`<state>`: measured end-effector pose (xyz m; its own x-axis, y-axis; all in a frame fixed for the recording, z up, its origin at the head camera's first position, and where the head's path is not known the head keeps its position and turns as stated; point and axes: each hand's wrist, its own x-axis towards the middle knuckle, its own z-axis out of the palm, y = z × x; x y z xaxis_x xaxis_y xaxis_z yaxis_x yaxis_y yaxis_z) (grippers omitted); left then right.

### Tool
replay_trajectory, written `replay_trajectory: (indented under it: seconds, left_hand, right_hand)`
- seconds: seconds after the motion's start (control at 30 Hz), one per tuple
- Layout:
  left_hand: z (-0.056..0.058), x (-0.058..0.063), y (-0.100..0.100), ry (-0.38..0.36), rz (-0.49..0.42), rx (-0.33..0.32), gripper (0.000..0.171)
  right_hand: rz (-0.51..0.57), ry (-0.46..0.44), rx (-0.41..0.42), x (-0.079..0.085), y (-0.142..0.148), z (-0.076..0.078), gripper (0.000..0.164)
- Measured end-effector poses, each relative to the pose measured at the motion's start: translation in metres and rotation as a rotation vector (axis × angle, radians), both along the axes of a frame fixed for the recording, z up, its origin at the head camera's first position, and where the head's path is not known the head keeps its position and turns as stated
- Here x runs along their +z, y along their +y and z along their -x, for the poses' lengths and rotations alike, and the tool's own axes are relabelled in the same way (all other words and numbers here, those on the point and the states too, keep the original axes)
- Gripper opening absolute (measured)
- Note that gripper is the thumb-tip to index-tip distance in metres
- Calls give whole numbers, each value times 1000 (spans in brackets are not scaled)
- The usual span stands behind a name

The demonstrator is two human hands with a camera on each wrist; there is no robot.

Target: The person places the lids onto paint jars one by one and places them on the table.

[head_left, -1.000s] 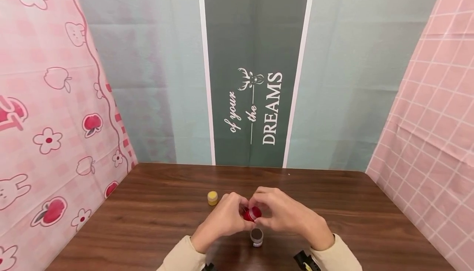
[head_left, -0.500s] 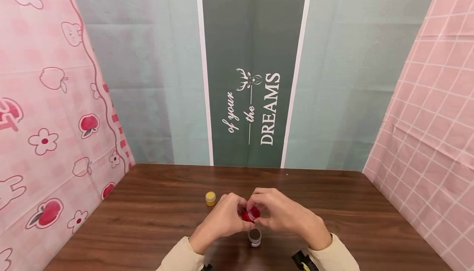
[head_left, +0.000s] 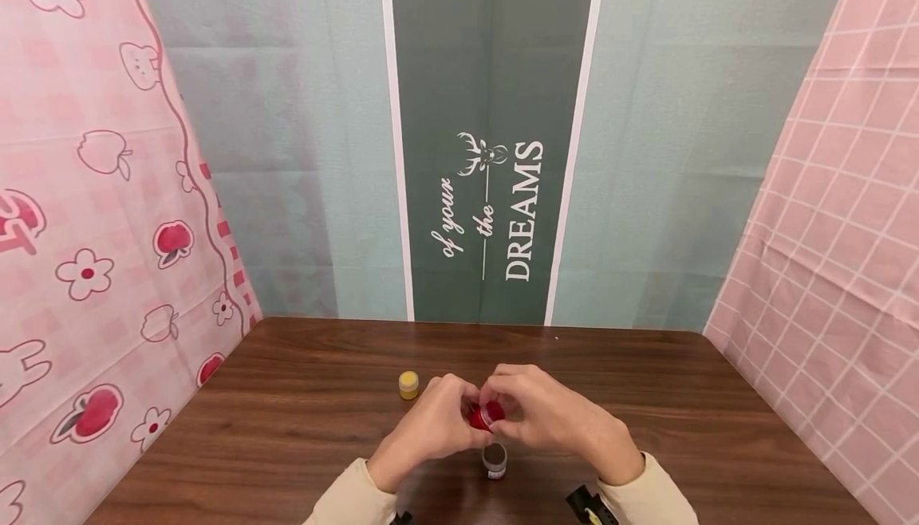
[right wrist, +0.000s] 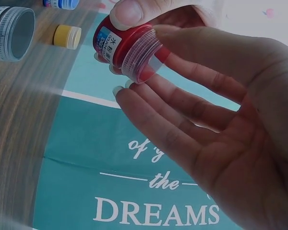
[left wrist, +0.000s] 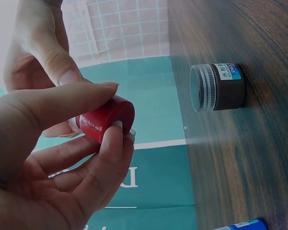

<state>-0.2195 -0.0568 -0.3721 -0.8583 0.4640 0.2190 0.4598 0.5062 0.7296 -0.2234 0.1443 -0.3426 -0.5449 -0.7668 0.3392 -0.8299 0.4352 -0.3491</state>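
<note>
My left hand [head_left: 435,420] grips a small red paint jar [head_left: 488,416] by its body, thumb on one side and fingers round the other. The right wrist view shows the jar's white label [right wrist: 109,45] and its clear ridged lid [right wrist: 141,56]. At that lid my right hand [head_left: 549,413] pinches with thumb and fingertips. The jar is tilted and held above the table, its lid toward my right hand. Just below the hands, a dark brown paint jar [left wrist: 223,86] with a clear lid stands upright on the table.
A yellow paint jar [head_left: 408,384] stands beyond my left hand on the wooden table [head_left: 301,413]. A blue jar [right wrist: 61,4] shows partly in both wrist views; the head view does not show it. Cloths hang behind the table and along both sides.
The head view has shifted slightly, moving everything a little left in it. Both hands stay on the red jar in nearly the same pose, with only tiny finger movement at the lid.
</note>
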Motion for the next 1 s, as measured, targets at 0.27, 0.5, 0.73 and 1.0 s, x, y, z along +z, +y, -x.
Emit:
replay_trajectory:
  seconds: [0.27,0.5,0.73,1.0]
  left_hand:
    - [0,1,-1,16,2,0,15]
    - [0,1,-1,20,3,-4,14]
    - [1,1,0,7,10,-6,14]
    - [0,1,0,13,8,-4,15]
  right_hand:
    - [-3,57,16,1,1,1,24]
    - [8,89,49,-1,1,2,27]
    - [12,83,49,-1,2,2,25]
    - [6,-2,38,0,0,1,22]
